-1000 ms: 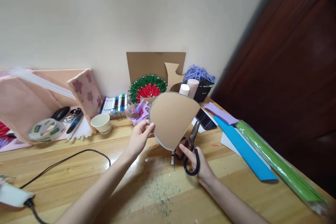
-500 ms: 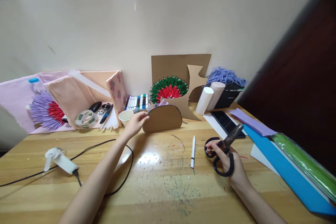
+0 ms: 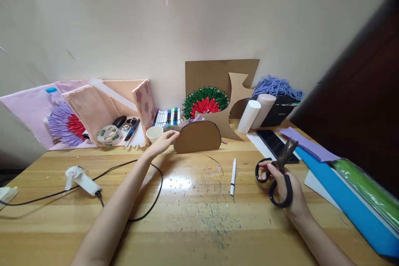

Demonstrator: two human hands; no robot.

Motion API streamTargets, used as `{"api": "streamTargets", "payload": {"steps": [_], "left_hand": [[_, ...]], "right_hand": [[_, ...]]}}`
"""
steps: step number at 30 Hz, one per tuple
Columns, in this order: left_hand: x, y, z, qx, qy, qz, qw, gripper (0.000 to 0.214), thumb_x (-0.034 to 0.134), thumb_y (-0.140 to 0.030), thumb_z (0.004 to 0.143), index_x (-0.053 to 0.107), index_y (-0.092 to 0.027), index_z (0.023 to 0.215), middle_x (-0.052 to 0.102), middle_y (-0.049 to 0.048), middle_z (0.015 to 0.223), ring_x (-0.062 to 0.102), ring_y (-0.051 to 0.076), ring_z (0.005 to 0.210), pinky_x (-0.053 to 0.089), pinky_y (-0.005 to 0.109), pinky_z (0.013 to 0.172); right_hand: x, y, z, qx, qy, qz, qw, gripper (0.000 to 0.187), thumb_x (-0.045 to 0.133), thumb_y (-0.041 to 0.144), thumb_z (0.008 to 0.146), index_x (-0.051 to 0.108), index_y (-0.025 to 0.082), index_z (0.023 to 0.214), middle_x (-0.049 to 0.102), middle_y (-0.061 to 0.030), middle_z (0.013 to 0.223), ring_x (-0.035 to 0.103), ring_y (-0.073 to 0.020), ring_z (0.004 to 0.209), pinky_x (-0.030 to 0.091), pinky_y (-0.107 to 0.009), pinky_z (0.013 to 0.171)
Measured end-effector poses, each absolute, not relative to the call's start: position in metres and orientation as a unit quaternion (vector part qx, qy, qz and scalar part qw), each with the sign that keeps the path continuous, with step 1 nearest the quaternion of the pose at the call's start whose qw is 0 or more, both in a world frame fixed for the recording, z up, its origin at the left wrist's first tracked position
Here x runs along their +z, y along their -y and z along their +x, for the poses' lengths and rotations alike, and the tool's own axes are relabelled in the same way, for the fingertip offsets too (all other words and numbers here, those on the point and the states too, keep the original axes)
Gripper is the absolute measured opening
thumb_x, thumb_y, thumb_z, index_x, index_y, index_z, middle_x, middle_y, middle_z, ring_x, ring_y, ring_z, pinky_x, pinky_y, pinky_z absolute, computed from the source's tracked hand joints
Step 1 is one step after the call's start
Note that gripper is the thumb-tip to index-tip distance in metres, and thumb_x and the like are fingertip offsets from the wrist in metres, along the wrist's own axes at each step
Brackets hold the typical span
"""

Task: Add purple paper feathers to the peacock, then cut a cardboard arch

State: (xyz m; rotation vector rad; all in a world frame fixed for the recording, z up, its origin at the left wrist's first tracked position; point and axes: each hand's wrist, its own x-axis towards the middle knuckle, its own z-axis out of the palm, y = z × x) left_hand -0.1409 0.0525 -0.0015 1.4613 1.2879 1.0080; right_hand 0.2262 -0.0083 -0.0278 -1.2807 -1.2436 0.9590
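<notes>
My left hand (image 3: pixel 163 143) is closed on the left edge of a brown cardboard piece (image 3: pixel 198 138) with a rounded top and dark outline, which stands upright at the back of the table. In my right hand (image 3: pixel 291 193) is a pair of scissors (image 3: pixel 284 153) with black handles, its blades slightly apart and pointing away to the upper right. Between the hands a white pen (image 3: pixel 233 176) lies on the wood. Behind the rounded piece leans a cut-out cardboard scrap (image 3: pixel 235 95), partly covering a green and red ribbon rosette (image 3: pixel 205 97).
A white glue gun (image 3: pixel 82 180) with a black cable (image 3: pixel 156 199) lies at left. A paper cup (image 3: pixel 155 133), markers (image 3: pixel 167 117) and a fabric-covered box (image 3: pixel 90 106) stand behind. At right are white rolls (image 3: pixel 249 116), a phone (image 3: pixel 274 143) and blue sheets (image 3: pixel 336 195). Small clippings dot the table.
The view has shifted slightly, so most things appear a little to the right. My right hand with the scissors has moved a bit further right. My left hand still holds the cardboard.
</notes>
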Motion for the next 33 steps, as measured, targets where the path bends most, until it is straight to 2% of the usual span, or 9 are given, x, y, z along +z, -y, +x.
{"api": "streamTargets", "payload": {"steps": [2,7,11,15,17,19,21,25,33], "left_hand": [[0.0,-0.051,-0.14,0.407,-0.525,0.577,0.476,0.058,0.049,-0.067,0.075,0.065,-0.014,0.093,0.068,0.0067,0.086,0.061,0.021,0.084,0.046,0.034,0.08],[-0.004,-0.055,-0.141,0.397,-0.528,0.543,0.518,0.073,0.034,-0.078,0.073,0.067,-0.015,0.088,0.069,0.008,0.08,0.063,0.019,0.076,0.046,0.03,0.072],[-0.007,-0.058,-0.143,0.384,-0.534,0.529,0.536,0.082,0.026,-0.082,0.07,0.067,-0.014,0.085,0.069,0.0098,0.077,0.063,0.02,0.075,0.047,0.029,0.07],[-0.005,-0.054,-0.144,0.366,-0.527,0.541,0.544,0.081,0.028,-0.081,0.071,0.068,-0.012,0.088,0.07,0.0114,0.082,0.064,0.021,0.079,0.047,0.032,0.076],[-0.004,-0.051,-0.143,0.357,-0.517,0.56,0.54,0.067,0.047,-0.074,0.07,0.068,-0.014,0.092,0.07,0.0106,0.089,0.063,0.022,0.086,0.046,0.034,0.082],[-0.004,-0.048,-0.141,0.348,-0.505,0.583,0.534,0.054,0.069,-0.057,0.062,0.068,-0.016,0.097,0.07,0.0086,0.097,0.062,0.024,0.093,0.045,0.036,0.087],[-0.007,-0.047,-0.138,0.34,-0.497,0.6,0.526,0.051,0.079,-0.041,0.054,0.067,-0.017,0.098,0.07,0.0071,0.1,0.061,0.025,0.097,0.044,0.037,0.089],[-0.016,-0.048,-0.133,0.341,-0.516,0.607,0.499,0.04,0.077,-0.032,0.056,0.068,-0.017,0.092,0.071,0.0066,0.097,0.062,0.026,0.094,0.044,0.04,0.087],[-0.024,-0.047,-0.121,0.349,-0.53,0.595,0.493,0.033,0.072,-0.037,0.062,0.067,-0.015,0.086,0.071,0.0075,0.087,0.063,0.024,0.082,0.048,0.036,0.073]], "right_hand": [[-0.03,0.002,0.239,0.333,0.558,-0.593,0.476,0.032,0.051,0.05,0.077,0.059,0.02,0.084,0.056,-0.0017,0.06,0.057,-0.02,0.062,0.046,-0.033,0.062],[-0.047,-0.012,0.28,0.156,0.66,-0.695,0.24,0.035,0.056,0.051,0.067,0.06,0.02,0.081,0.063,-0.0121,0.088,0.062,-0.0303,0.082,0.047,-0.04,0.068],[-0.068,-0.021,0.309,0.114,0.69,-0.699,0.149,0.033,0.058,0.05,0.067,0.061,0.02,0.08,0.065,-0.0173,0.092,0.062,-0.0339,0.087,0.047,-0.041,0.069],[-0.075,-0.023,0.319,0.067,0.701,-0.695,0.146,0.04,0.061,0.053,0.064,0.062,0.016,0.082,0.064,-0.0163,0.088,0.062,-0.0342,0.084,0.048,-0.043,0.07],[-0.067,-0.02,0.308,0.03,0.732,-0.661,0.163,0.039,0.058,0.049,0.07,0.063,0.016,0.088,0.063,-0.0155,0.091,0.06,-0.0337,0.088,0.047,-0.044,0.075],[-0.054,-0.013,0.286,0.01,0.776,-0.6,0.195,0.034,0.051,0.041,0.079,0.062,0.016,0.1,0.06,-0.0148,0.099,0.057,-0.0314,0.095,0.046,-0.044,0.08],[-0.041,-0.005,0.258,0.04,0.828,-0.517,0.213,0.03,0.044,0.032,0.086,0.059,0.021,0.11,0.058,-0.0121,0.101,0.056,-0.0267,0.096,0.047,-0.04,0.082],[-0.032,0.005,0.217,0.066,0.884,-0.409,0.214,0.032,0.041,0.018,0.089,0.058,0.026,0.114,0.059,-0.0082,0.092,0.056,-0.0223,0.087,0.049,-0.036,0.076],[-0.039,-0.007,0.226,0.035,0.893,-0.407,0.187,0.036,0.037,0.01,0.088,0.061,0.024,0.112,0.058,-0.0092,0.091,0.054,-0.0219,0.085,0.048,-0.034,0.072]]}}
